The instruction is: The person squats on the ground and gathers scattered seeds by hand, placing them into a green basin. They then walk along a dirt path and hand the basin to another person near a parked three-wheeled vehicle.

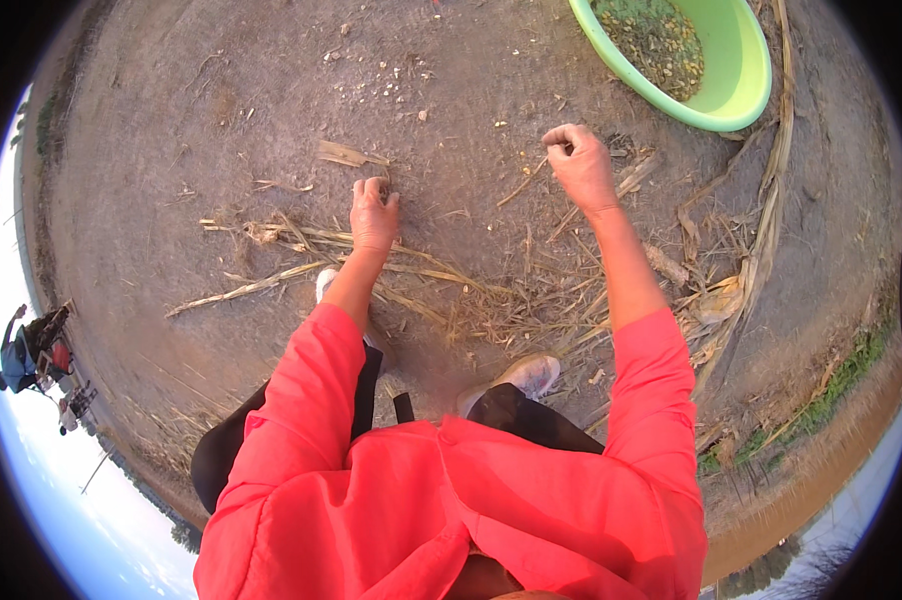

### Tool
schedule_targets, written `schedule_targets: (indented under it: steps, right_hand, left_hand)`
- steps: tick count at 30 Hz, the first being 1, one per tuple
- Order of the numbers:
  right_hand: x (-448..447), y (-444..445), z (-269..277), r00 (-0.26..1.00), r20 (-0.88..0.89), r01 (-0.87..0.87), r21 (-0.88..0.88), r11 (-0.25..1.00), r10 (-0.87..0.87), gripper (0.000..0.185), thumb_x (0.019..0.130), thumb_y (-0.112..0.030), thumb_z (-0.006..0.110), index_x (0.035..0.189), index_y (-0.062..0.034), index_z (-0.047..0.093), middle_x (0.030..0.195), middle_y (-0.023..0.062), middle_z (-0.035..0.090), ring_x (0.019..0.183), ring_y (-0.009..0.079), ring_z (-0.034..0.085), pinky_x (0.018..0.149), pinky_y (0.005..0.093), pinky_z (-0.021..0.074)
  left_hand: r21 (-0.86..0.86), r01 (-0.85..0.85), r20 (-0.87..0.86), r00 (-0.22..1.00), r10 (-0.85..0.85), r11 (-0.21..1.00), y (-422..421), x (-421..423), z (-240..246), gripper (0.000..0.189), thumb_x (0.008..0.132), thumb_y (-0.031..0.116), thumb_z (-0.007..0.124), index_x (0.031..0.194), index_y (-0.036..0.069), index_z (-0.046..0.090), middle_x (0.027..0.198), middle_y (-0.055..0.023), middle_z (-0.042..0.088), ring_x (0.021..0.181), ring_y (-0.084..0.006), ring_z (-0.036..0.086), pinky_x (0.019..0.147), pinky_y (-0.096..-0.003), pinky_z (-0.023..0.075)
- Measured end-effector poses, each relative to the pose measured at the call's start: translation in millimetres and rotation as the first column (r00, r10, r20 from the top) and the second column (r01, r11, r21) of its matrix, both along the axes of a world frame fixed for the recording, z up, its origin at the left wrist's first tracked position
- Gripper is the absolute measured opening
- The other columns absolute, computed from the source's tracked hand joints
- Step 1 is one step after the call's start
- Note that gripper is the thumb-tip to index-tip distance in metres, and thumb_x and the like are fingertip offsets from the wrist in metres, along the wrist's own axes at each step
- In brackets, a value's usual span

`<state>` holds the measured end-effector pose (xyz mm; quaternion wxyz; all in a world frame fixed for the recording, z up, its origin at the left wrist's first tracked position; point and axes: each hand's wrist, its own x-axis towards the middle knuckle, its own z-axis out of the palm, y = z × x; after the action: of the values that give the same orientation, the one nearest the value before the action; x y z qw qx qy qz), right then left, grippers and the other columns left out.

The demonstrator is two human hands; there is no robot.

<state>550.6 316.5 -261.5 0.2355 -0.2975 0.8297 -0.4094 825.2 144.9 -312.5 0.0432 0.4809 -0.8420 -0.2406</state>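
My left hand is low over the dirt with its fingers curled, just below a flat piece of dry husk. Its palm faces down, so anything under the fingers is hidden. Farther right, my right hand has thumb and forefinger bent into a ring. A thin dry stick ends beside its fingertips; whether they touch it is unclear. Beyond that hand stands a light green plastic basin, holding yellow kernels mixed with chaff. A few yellow kernels lie on the soil near the stick.
Dry stalks lie beneath my left forearm, and loose straw is strewn before my shoes. A long dry stalk runs along the right. Pale bits dot the ground ahead. A person is at far left.
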Motion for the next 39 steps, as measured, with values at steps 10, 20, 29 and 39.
schedule_targets:
  steps: [10,20,29,39]
  right_hand:
    - [-87,-4,102,0.79,-0.607,0.052,-0.074,0.996,-0.086,0.028,0.079,-0.014,0.065,0.105,-0.0038,0.061,0.094,0.013,0.061,0.081,0.0258,0.06,0.074,0.0353,0.0482]
    - [42,5,-54,0.877,-0.249,-0.305,0.37,0.878,0.41,0.017,0.083,-0.017,0.06,0.098,-0.0118,0.055,0.093,0.0098,0.059,0.086,0.0318,0.062,0.072,0.0422,0.0526]
    - [49,3,-59,0.679,-0.492,-0.301,0.49,0.818,0.544,0.011,0.084,-0.012,0.055,0.091,-0.0087,0.048,0.088,0.0105,0.056,0.081,0.0314,0.062,0.064,0.0424,0.0535]
    - [47,53,-7,0.374,0.907,-0.016,-0.202,0.979,0.193,0.016,0.087,-0.011,0.053,0.099,-0.0028,0.06,0.087,0.0074,0.064,0.076,0.0141,0.064,0.067,0.0283,0.0539]
  left_hand:
    - [0.038,-0.01,0.058,0.998,0.008,0.999,-12,-8,8,0.025,0.076,0.018,0.069,0.097,0.008,0.059,0.096,-0.0101,0.057,0.084,-0.0267,0.059,0.075,-0.037,0.0476]
    - [0.144,0.736,-0.048,0.673,-0.738,0.662,73,10,31,0.014,0.08,0.021,0.064,0.081,0.009,0.056,0.082,-0.0078,0.055,0.078,-0.0275,0.06,0.064,-0.0371,0.0496]
    - [0.23,0.794,0.115,0.551,-0.826,0.562,122,34,13,0.023,0.08,0.021,0.062,0.092,0.007,0.049,0.084,-0.0107,0.053,0.08,-0.0289,0.06,0.064,-0.039,0.0509]
    - [0.207,0.816,0.194,0.506,-0.84,0.539,123,26,16,0.013,0.076,0.005,0.053,0.087,0.004,0.047,0.084,-0.0122,0.053,0.081,-0.0294,0.06,0.06,-0.0387,0.0517]
